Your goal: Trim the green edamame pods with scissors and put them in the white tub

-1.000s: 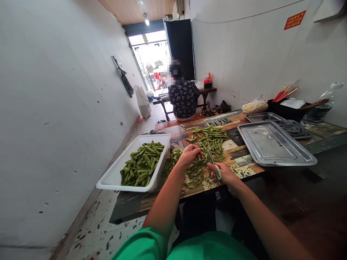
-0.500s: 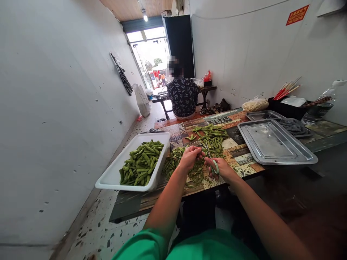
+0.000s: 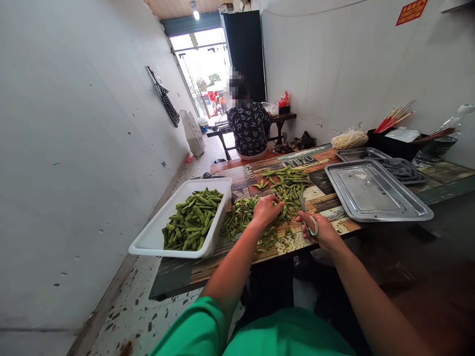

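Observation:
My left hand (image 3: pixel 266 211) is over the heap on the table, its fingers curled together. A green pod (image 3: pixel 284 212) shows right by its fingertips; whether it is pinched or lies beneath them is unclear. My right hand (image 3: pixel 322 232) grips scissors (image 3: pixel 314 226) with pale green handles, their blades pointing up and away from me. Beyond both hands lies a pile of green bean pods (image 3: pixel 291 185). Leafy trimmings and pods (image 3: pixel 237 217) are spread at the left and under my left hand. A white plastic tub (image 3: pixel 148 241) holds many more pods (image 3: pixel 193 217).
Metal trays (image 3: pixel 378 195) sit at the table's right, a grey cloth (image 3: pixel 401 169) behind. Farther back are a black box (image 3: pixel 397 146) with sticks, a plastic bottle (image 3: pixel 434 151) and a bagged bundle (image 3: pixel 349 139). A person (image 3: pixel 248 128) sits beyond the table, facing away.
My hands have moved apart. The right hand with the scissors has shifted right and slightly down, away from the left hand's fingertips. The left hand has moved slightly right, over the heap.

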The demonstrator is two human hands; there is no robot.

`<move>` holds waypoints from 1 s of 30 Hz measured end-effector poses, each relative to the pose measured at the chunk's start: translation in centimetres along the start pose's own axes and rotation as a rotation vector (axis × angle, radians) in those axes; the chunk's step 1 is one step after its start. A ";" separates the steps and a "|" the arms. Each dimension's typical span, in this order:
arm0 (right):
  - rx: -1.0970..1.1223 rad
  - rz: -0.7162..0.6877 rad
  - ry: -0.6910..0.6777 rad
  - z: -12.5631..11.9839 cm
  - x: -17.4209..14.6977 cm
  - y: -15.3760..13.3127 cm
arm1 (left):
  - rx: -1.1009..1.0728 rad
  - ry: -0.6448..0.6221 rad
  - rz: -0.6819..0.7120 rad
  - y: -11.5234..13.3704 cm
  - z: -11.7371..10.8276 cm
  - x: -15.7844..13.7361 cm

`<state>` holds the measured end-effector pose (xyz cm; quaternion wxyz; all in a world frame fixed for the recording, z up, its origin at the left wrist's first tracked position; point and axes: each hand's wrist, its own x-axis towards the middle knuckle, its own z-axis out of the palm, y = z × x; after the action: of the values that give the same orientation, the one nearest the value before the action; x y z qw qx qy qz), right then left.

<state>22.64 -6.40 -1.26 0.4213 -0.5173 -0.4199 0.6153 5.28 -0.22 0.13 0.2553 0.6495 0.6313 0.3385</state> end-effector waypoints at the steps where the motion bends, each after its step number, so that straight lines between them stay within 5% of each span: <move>1: 0.002 0.000 -0.008 0.0 -0.1 0.1 | 0.114 -0.019 0.036 0.2 0.7 0.1; 7: -0.054 -0.027 -0.063 0.2 -0.2 0.8 | 0.254 -0.035 0.027 1.4 2.7 1.2; 15: -0.200 -0.041 -0.174 0.3 0.0 1.3 | 0.029 -0.227 0.195 0.2 -0.4 1.1; 23: -0.222 -0.049 -0.215 0.9 0.9 0.8 | -0.104 -0.440 0.182 -0.2 -1.8 0.4; 27: -0.274 -0.133 -0.145 0.9 1.1 1.1 | -0.252 -0.485 0.089 -0.4 -2.0 0.3; 30: -0.247 -0.146 -0.116 0.9 0.9 1.0 | -0.575 -0.494 -0.109 -0.5 -1.8 0.5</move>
<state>21.56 -5.96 -2.35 0.3733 -0.4970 -0.5524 0.5555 3.56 0.13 0.98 0.5889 0.5789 0.4636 0.3212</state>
